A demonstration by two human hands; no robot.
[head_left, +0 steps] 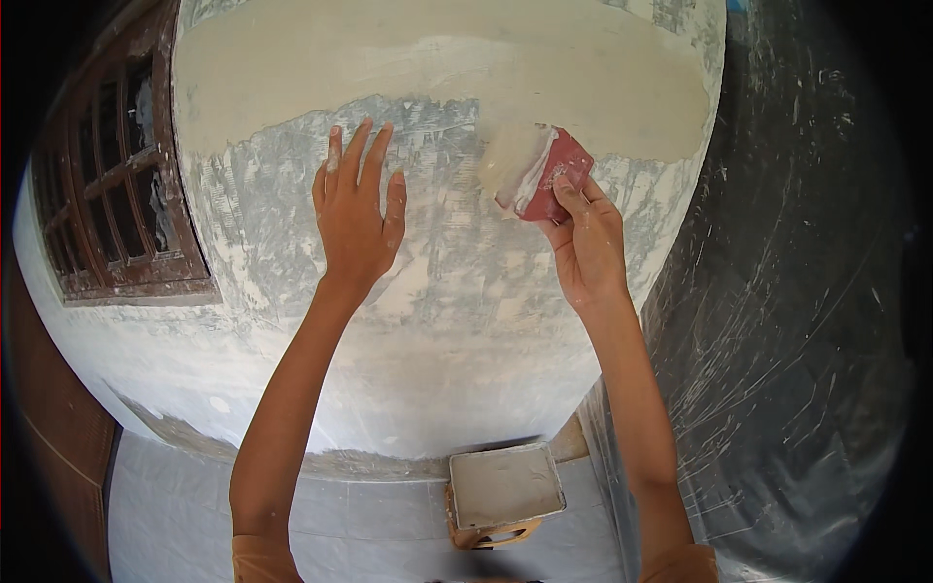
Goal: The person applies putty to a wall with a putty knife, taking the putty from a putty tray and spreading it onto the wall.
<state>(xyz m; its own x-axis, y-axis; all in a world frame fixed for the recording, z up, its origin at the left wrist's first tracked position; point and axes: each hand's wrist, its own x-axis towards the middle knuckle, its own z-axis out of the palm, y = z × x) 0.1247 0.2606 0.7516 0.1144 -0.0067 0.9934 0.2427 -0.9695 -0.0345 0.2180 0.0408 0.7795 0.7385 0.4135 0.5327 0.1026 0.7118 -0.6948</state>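
My right hand (590, 243) grips a red putty scraper (561, 180), thumb on its face and fingers behind. White putty lines the scraper's left edge, which meets the wall (437, 282) beside a fresh cream patch of putty (505, 155). To the left, my left hand (357, 209) has its fingers spread and pointing up against the wall's grey, scraped surface; it holds nothing. Above both hands, a broad band of smooth cream putty (437, 68) crosses the wall.
A brown wooden window frame (117, 185) with bars is at left. Below, a putty-coated tray (505, 486) rests on a small stool (496, 534) on the tiled floor (360, 515). Dark, splattered plastic sheeting (777, 340) hangs at right.
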